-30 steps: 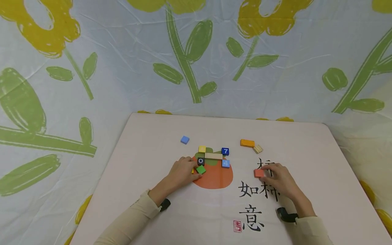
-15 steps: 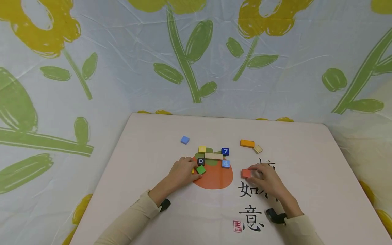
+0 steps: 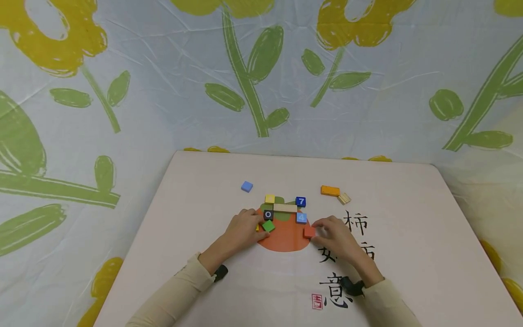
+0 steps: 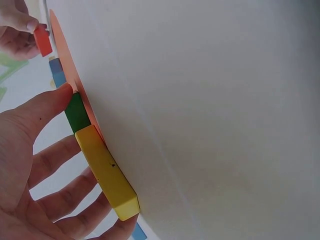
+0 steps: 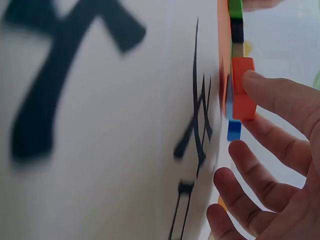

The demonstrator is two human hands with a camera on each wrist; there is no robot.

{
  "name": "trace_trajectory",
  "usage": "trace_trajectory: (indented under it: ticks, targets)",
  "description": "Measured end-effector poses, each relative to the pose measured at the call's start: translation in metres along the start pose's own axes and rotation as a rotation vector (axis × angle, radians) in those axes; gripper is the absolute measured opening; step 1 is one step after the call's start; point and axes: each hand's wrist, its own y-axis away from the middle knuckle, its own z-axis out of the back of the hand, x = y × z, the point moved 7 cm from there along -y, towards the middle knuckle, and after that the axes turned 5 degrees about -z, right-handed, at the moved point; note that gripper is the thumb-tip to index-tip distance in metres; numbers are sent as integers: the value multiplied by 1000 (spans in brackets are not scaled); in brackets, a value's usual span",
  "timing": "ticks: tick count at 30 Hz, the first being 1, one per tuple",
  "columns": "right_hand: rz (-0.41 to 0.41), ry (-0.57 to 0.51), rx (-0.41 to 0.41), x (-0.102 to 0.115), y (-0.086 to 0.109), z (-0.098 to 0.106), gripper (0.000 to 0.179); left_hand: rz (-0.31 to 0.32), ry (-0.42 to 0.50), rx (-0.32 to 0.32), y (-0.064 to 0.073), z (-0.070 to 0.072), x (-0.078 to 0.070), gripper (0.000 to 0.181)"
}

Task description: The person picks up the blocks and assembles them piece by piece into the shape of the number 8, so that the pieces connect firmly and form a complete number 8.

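My left hand [image 3: 242,230] is at the left side of a printed orange fruit, thumb and index finger about a green block [image 3: 268,226]. In the left wrist view the thumb [image 4: 50,106] meets the green block's end, and a long yellow block [image 4: 107,172] lies along it, in front of the other fingers. My right hand [image 3: 336,236] pinches a red block [image 3: 309,232] between thumb and index finger at the fruit's right edge; the right wrist view shows the red block [image 5: 244,89] at the thumb tip, other fingers spread. Close by lies a light blue block marked 4 [image 3: 301,218].
A black 0 block [image 3: 268,215], yellow block [image 3: 269,199], pale wooden plank [image 3: 285,208] and dark blue 7 block [image 3: 300,201] sit together. Farther back are a blue block [image 3: 247,186], an orange block [image 3: 330,190] and a small wooden piece [image 3: 344,198].
My right hand has moved left with the red block, from over the printed characters to the orange fruit's right edge. The left hand has stayed in place at the green block.
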Motion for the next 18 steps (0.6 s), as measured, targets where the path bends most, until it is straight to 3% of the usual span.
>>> trace_trajectory:
  ticks: [18]
  targets:
    - [-64, 104, -14, 14, -10, -15, 32, 1, 14, -2, -2, -1, 1, 31]
